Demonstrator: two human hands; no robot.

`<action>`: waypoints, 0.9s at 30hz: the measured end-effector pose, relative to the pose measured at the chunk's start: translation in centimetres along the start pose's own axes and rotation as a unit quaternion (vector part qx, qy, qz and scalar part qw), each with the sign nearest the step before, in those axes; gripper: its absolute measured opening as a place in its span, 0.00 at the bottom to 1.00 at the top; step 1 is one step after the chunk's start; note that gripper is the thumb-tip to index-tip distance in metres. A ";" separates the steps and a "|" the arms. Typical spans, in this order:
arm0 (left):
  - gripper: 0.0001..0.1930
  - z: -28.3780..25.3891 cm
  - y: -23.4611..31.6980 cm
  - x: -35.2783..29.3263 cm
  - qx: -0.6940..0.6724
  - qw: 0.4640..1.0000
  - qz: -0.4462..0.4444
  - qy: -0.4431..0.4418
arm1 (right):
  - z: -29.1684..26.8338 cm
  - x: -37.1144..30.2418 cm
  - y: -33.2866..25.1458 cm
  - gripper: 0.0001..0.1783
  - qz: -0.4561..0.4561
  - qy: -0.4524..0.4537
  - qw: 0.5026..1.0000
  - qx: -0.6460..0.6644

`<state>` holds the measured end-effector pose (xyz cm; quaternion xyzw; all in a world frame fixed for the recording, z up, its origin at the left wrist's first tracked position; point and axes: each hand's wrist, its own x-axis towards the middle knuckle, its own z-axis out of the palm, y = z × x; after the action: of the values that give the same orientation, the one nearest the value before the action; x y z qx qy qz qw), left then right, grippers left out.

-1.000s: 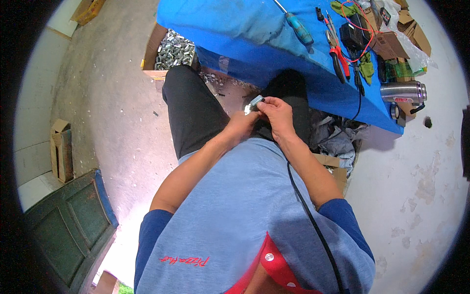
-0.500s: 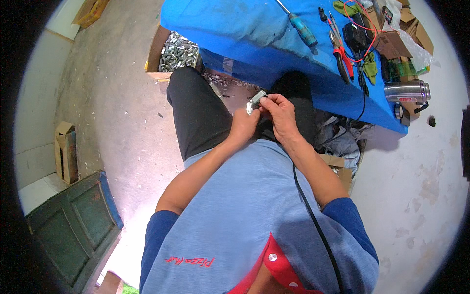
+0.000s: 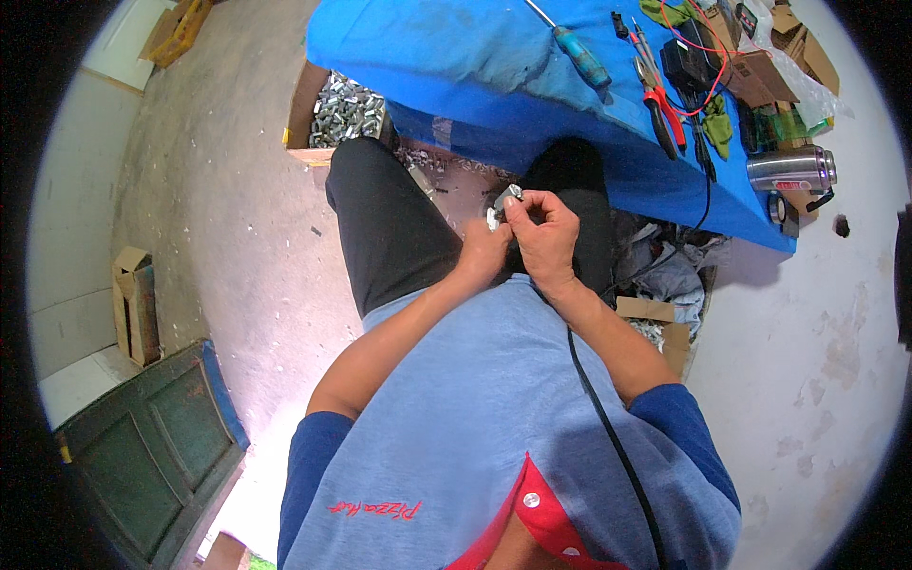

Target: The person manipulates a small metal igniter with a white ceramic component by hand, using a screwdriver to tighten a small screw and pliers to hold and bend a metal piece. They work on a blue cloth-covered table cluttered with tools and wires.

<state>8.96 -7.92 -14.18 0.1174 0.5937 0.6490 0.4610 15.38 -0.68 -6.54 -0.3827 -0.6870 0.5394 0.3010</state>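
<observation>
In front of my lap both hands are close together, working on a small silvery metal piece (image 3: 514, 192). Its near end is pinched between the thumb and fingers of my right hand (image 3: 549, 233). Just below it, a small bright white piece (image 3: 492, 219) shows at the fingertips of my left hand (image 3: 485, 249). That hand is closed and a little blurred. Whether the white piece is joined to the metal one I cannot tell. A box (image 3: 302, 109) full of similar small metal pieces (image 3: 347, 111) stands on the floor beyond my left knee.
A blue-covered table (image 3: 456, 57) rises ahead, holding a screwdriver (image 3: 581, 57), red-handled pliers (image 3: 665, 119), a black adapter (image 3: 686, 65) and a steel flask (image 3: 790, 171). Scraps litter the floor. Grey cloth (image 3: 655, 266) and a cardboard box (image 3: 676, 347) lie at my right.
The metal piece has tilted and moved slightly right in my right hand. My left hand has shifted slightly down, away from the piece's far end.
</observation>
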 end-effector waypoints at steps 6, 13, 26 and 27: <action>0.12 0.4 1.6 -1.2 -0.060 0.995 -0.077 0.013 | -0.2 -0.4 -0.2 0.07 -0.004 -0.025 1.000 0.014; 0.07 0.1 1.8 -0.8 -0.054 0.995 -0.086 -0.010 | -0.8 -1.5 0.0 0.05 0.003 -0.080 0.997 0.024; 0.16 -0.1 5.5 -1.9 -0.142 0.956 -0.243 -0.084 | -5.0 0.6 0.0 0.13 0.156 -0.093 0.960 0.214; 0.16 0.0 5.7 -2.0 -0.137 0.954 -0.247 -0.097 | -5.4 0.5 0.0 0.13 0.151 -0.097 0.962 0.204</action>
<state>7.50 -8.68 -8.39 -0.0351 0.4621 0.5754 0.6739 19.59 2.51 -5.26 -0.3582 -0.5222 0.7421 0.2199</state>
